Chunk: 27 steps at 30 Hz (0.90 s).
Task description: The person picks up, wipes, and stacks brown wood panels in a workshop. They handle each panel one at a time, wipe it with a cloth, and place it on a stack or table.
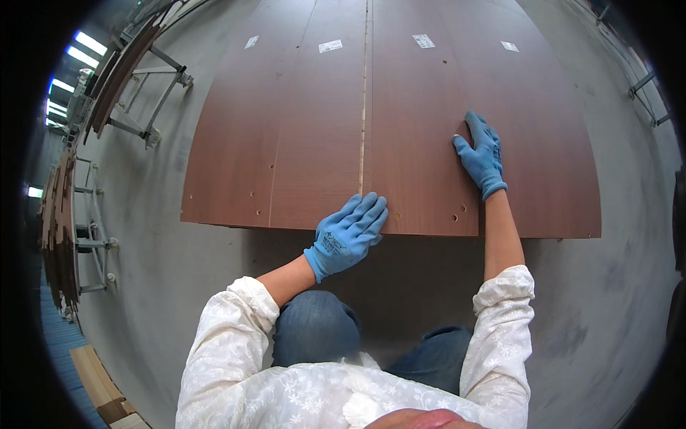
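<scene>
Reddish-brown wood panels [318,136] lie side by side in front of me, with small drilled holes near their near ends. A pale, narrow gap [364,114] runs lengthwise between the middle panels. My left hand [346,236], in a blue glove, lies across the near edge beside the end of this gap, fingers stretched out and close together. Farther right and farther in, my blue-gloved right hand [483,156] rests on the right-hand panels near a seam, fingers extended and thumb apart. Neither hand grips anything. The surface under both palms is hidden.
White labels [330,46] are stuck near the far part of the panels. Wheeled metal racks [150,107] with brown boards [61,229] stand on the left. Light wood pieces [98,382] lie at the lower left. Another metal frame [643,82] is at the right.
</scene>
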### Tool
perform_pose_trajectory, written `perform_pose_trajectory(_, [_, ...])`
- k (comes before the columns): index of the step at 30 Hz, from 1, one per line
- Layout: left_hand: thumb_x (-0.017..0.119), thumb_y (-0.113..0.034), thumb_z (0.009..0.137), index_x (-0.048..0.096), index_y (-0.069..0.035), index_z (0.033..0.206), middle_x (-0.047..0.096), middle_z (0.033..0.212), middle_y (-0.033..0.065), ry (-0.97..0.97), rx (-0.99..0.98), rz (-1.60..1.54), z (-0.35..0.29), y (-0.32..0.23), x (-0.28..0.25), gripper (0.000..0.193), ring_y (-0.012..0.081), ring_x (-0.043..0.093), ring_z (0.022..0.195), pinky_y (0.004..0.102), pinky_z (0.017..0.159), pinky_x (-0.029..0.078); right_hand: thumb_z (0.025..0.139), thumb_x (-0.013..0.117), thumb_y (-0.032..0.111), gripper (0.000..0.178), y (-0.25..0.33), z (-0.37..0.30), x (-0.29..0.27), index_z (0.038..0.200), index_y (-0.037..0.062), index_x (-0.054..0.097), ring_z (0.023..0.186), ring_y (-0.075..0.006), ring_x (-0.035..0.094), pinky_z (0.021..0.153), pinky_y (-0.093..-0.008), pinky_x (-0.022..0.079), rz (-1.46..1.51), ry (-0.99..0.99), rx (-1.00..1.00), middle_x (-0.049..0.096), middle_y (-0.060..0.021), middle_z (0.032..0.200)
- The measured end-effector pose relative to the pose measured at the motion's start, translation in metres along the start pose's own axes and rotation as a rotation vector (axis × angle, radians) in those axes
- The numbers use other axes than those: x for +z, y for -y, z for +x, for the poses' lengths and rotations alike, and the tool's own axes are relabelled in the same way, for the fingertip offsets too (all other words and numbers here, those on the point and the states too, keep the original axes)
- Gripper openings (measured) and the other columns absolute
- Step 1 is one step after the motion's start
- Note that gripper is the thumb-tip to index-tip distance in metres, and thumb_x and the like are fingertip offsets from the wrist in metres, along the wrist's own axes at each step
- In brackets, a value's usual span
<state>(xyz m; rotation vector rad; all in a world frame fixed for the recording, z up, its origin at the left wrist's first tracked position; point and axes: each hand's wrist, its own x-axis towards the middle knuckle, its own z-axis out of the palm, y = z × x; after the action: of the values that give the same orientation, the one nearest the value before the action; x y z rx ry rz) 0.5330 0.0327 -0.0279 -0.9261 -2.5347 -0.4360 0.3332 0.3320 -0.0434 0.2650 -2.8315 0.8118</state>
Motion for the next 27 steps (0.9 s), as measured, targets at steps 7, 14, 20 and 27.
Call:
perform_pose_trajectory(7, [0.077,-0.014,0.081,0.064,0.000,0.133,0.057,0.148,0.0143,0.009,0.009,0.013,-0.001,0.001,0.000,0.055,0.0290,0.051,0.141,0.0438,0.117,0.042,0.093,0.064,0.036,0.068,0.000,-0.002,-0.003,0.150,0.0052,0.047,0.149,-0.0301,0.036,0.125,-0.0431,0.021,0.028,0.011,0.010,0.046,-0.0156,0.156])
perform_pose_trajectory(14, [0.077,-0.013,0.081,0.065,0.000,0.132,0.058,0.147,0.0148,-0.011,0.016,0.020,0.000,0.000,0.002,0.054,0.0292,0.052,0.140,0.0437,0.117,0.043,0.094,0.062,0.037,0.068,0.003,0.000,-0.004,0.151,0.0055,0.045,0.149,-0.0310,0.036,0.125,-0.0431,0.022,0.006,0.035,0.015,0.046,-0.0170,0.156])
perform_pose_trajectory(20, [0.078,-0.013,0.081,0.065,0.000,0.132,0.058,0.146,0.0151,-0.003,0.020,0.017,0.000,0.001,0.004,0.055,0.0296,0.053,0.139,0.0438,0.117,0.043,0.095,0.060,0.039,0.068,-0.005,0.000,0.001,0.152,0.0053,0.044,0.148,-0.0319,0.038,0.125,-0.0433,0.022,-0.020,0.031,-0.021,0.046,-0.0187,0.156])
perform_pose_trajectory(27, [0.075,-0.015,0.084,0.060,0.000,0.136,0.053,0.149,0.0214,0.158,-0.148,-0.228,0.004,-0.032,-0.092,0.056,0.0394,0.048,0.141,0.0516,0.116,0.040,0.099,0.063,0.034,0.063,-0.013,-0.005,-0.007,0.151,0.0036,0.046,0.145,-0.0323,0.042,0.119,-0.0444,0.035,0.243,-0.041,-0.017,0.048,-0.0182,0.154])
